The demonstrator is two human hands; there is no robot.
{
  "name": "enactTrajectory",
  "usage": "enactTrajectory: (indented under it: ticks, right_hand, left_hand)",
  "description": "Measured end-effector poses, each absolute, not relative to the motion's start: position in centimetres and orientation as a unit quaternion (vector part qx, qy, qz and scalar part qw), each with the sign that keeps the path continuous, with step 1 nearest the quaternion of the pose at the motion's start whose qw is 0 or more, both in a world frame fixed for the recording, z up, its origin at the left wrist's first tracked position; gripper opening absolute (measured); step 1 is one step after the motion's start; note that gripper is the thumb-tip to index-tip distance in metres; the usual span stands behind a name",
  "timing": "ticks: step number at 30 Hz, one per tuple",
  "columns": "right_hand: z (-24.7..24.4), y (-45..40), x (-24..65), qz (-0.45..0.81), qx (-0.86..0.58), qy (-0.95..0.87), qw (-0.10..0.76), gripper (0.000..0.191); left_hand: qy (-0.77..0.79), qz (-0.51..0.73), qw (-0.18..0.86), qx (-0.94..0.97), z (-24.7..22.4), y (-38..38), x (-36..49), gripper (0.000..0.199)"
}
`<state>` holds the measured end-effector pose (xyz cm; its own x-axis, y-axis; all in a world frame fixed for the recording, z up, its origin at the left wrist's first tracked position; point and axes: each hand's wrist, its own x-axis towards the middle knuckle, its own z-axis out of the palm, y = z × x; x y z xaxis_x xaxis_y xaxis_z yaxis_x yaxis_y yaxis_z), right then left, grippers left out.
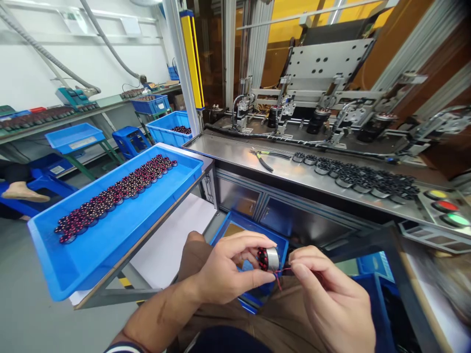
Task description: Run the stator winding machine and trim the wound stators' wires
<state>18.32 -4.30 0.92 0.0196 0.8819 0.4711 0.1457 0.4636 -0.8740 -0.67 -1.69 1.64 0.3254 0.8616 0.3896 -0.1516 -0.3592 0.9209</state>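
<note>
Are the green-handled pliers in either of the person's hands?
No, the pliers lie on the metal ledge, while the left hand holds a round metal part.

A bare strip of the blue tray (158, 211) runs along its right, near side; wound parts (121, 190) block the band beside it. On the metal table (224, 147), a hand could pass left of the pliers (264, 162). Packed black parts (368, 179) crowd the right, with push buttons (446, 206) beyond them and a black cable (253, 136) along the far edge.

Metal ledge (228, 146) with pliers (264, 163), black-and-silver rings (353, 174).
</note>
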Motion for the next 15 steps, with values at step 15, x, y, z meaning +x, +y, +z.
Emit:
enactTrajectory:
  ticks: [15]
  right_hand:
    - [2.7, -4.5, 20.7, 0.241, -0.435, -0.752, 0.434, 0.018]
  left_hand:
    - [0.242, 0.493, 0.173, 0.818, 2.6, -1.4, -0.8, 0.044]
